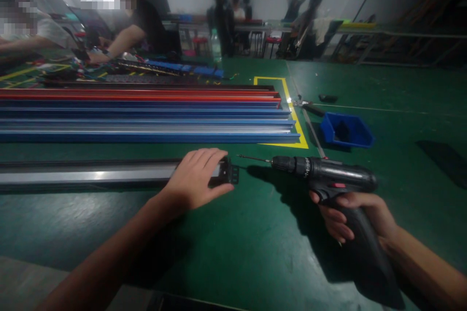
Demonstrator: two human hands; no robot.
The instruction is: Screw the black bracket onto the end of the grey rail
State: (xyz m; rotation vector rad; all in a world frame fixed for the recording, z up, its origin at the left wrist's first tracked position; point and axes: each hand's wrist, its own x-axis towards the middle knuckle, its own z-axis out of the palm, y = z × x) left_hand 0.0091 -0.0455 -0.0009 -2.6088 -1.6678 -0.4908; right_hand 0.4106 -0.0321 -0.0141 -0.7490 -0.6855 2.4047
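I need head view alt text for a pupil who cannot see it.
A right hand grips a black power drill, its bit pointing left toward, but apart from, the end of a black-and-silver profile under the left hand. Blue and red profiles lie beyond on the green table, with a blue bin to the right.

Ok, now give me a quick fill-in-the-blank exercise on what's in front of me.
1. The hand gripping the power drill is the ____ one.
2. The other hand, the ____ one, lies on a long bar.
3. The open bin is ____ in colour.
4. The tape by the ends of the rails is ____.

Missing words: right; left; blue; yellow.
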